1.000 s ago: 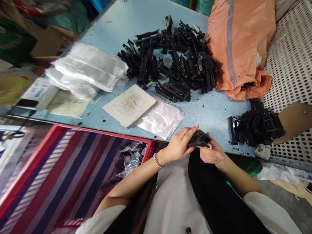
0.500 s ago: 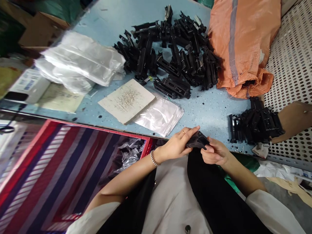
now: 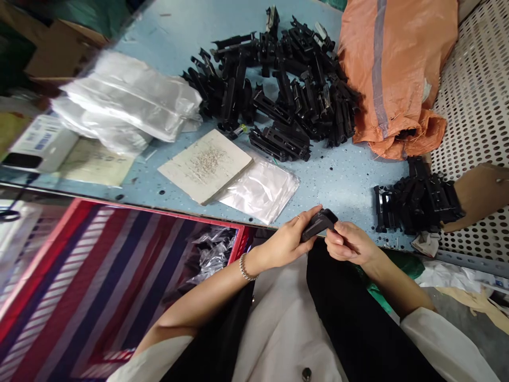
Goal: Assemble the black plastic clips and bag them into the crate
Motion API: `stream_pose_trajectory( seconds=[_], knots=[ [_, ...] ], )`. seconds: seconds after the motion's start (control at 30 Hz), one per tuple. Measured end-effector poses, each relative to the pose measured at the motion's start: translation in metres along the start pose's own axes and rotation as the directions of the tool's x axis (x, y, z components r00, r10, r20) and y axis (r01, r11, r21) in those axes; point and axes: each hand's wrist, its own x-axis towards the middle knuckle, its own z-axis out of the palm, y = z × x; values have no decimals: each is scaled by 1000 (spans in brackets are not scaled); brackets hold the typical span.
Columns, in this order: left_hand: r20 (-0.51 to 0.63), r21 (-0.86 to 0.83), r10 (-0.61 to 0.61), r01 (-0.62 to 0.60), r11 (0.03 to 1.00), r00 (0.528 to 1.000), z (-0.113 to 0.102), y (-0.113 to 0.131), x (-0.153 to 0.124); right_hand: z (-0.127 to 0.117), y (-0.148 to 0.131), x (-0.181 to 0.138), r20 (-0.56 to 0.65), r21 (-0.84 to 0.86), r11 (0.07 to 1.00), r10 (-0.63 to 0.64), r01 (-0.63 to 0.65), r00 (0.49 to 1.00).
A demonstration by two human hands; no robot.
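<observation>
At the table's front edge, my left hand (image 3: 287,241) is closed around a black plastic part (image 3: 318,224), which is long and boxy with a raised end. My right hand (image 3: 352,243) has its fingers curled and pinched at the right end of that part; whether a small piece is also between the fingertips is hidden. Beyond my hands, a large heap of similar black plastic parts (image 3: 278,95) covers the back of the blue table (image 3: 326,180). A smaller pile of black parts (image 3: 417,199) lies to the right of my right hand.
A beige board (image 3: 207,164) with specks on it partly overlaps flat clear plastic bags (image 3: 262,191). More plastic bags (image 3: 131,95) lie at left, near a white box (image 3: 43,140). An orange sack (image 3: 401,74) stands at right against a perforated metal panel (image 3: 477,106). Below left is a striped, red-rimmed bin (image 3: 131,276).
The black plastic part has turned in my left hand, so its raised end now points up. My right hand has shifted slightly left and its fingers are more curled.
</observation>
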Motion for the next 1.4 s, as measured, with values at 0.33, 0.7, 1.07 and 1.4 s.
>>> stream_pose_trajectory(
  seconds=[0.33,0.7,1.07,1.4],
  knots=[
    [171,348,-366,291,891,915,-22,29,0,-16,7,4,-277,-881,453,-269,-132,922],
    [-112,384,61,-13,923,992,2,10,0,-25,9,9,160,52,999,-12,4,987],
    [-122,378,148,-92,921,981,5,4,-1,-11,7,3,180,108,994,-3,-17,984],
    [-98,437,-10,52,898,995,1,2,-9,-13,-4,-1,18,-979,-168,-632,-114,775]
  ],
)
